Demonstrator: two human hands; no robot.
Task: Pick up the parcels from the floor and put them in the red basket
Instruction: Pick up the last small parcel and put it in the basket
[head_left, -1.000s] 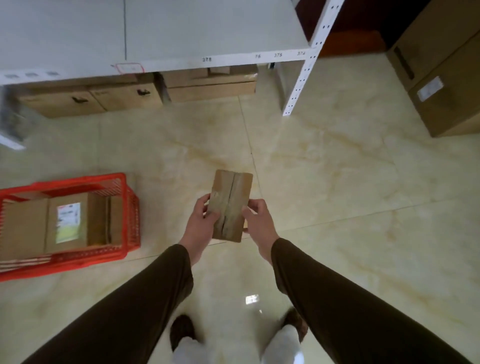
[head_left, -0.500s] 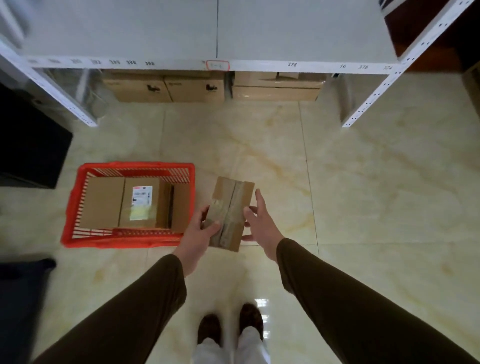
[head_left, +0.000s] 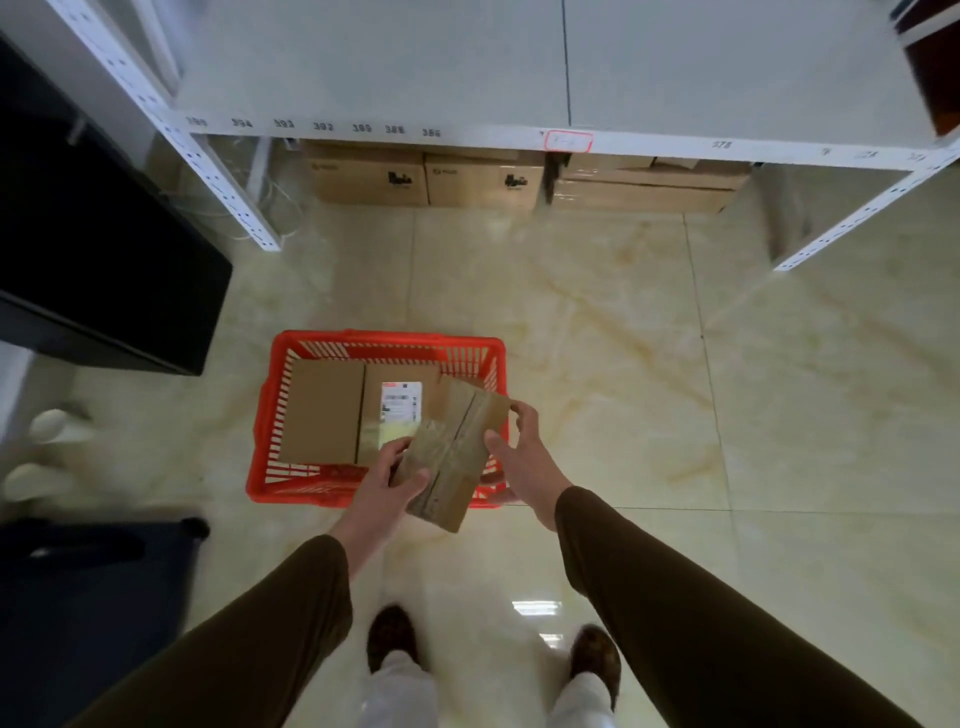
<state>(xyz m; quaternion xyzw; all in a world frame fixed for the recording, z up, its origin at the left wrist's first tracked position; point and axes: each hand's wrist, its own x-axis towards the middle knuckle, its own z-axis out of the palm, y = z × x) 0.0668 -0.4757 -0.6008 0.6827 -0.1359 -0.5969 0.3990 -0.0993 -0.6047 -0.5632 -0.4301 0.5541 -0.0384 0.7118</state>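
A small taped cardboard parcel hangs tilted over the near right corner of the red basket. My left hand grips its lower left edge, thumb on top. My right hand touches its right edge with straight, spread fingers. Inside the basket lie a plain brown box and a box with a white label.
White metal shelving spans the back, with several cardboard boxes under it. A black cabinet stands at the left and a dark case at the lower left. My shoes stand on glossy cream tiles.
The view swung left, bringing the basket in front of me. The parcel moved from beside the basket to over its near right corner. My right hand's fingers straightened along the parcel's edge.
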